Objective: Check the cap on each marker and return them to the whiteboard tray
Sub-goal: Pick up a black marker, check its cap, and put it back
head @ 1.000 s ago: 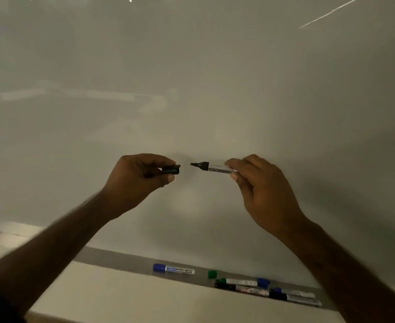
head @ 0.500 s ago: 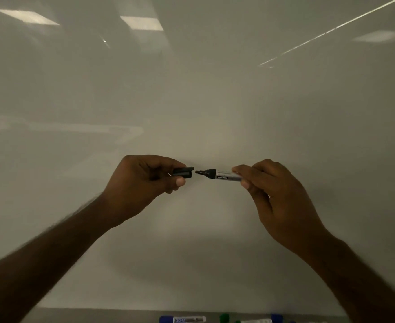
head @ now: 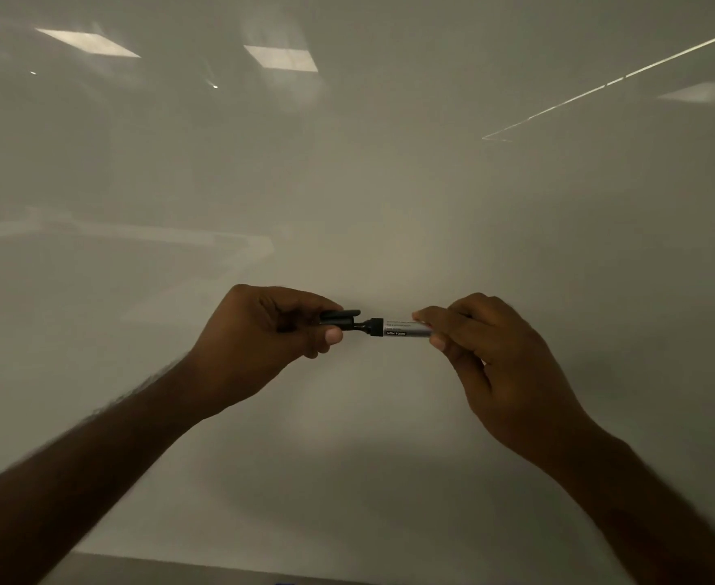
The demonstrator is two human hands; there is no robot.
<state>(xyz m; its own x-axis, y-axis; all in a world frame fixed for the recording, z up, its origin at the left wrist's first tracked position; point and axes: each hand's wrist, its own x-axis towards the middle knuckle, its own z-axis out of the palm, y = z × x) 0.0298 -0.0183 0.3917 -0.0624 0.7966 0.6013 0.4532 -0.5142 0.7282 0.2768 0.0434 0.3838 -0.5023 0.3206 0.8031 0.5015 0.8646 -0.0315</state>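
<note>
Closing the gap seen a second earlier, the left hand (head: 258, 344) had brought the black cap (head: 341, 319) onto the nib of the marker (head: 398, 328), which the right hand (head: 499, 365) held level in front of the whiteboard (head: 347, 183). Left fingers (head: 333, 334) were pinched around the cap; the right ones gripped the barrel's far end. A neck of the marker still showed, so the cap probably wasn't seated yet. The tray had dropped almost out of view below.
</note>
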